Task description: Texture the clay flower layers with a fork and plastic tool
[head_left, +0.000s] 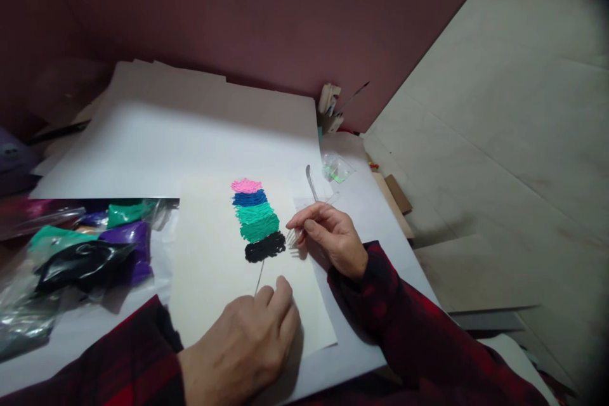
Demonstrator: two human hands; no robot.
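- Head view: my left hand [247, 336] pinches a thin grey stick [259, 277], tip at the rough black band [265, 247].
- My right hand [335, 235] grips a pale-tined fork [292, 238] beside it.
- The band sits on cream paper [207, 254] near the tabletop's [390, 222] front edge.

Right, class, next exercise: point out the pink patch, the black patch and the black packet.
Pink patch [246, 186]: head view, middle of its ridged surface.
Black patch [265, 247]: head view, middle of its rough surface.
Black packet [80, 265]: head view, its dark, shiny side.
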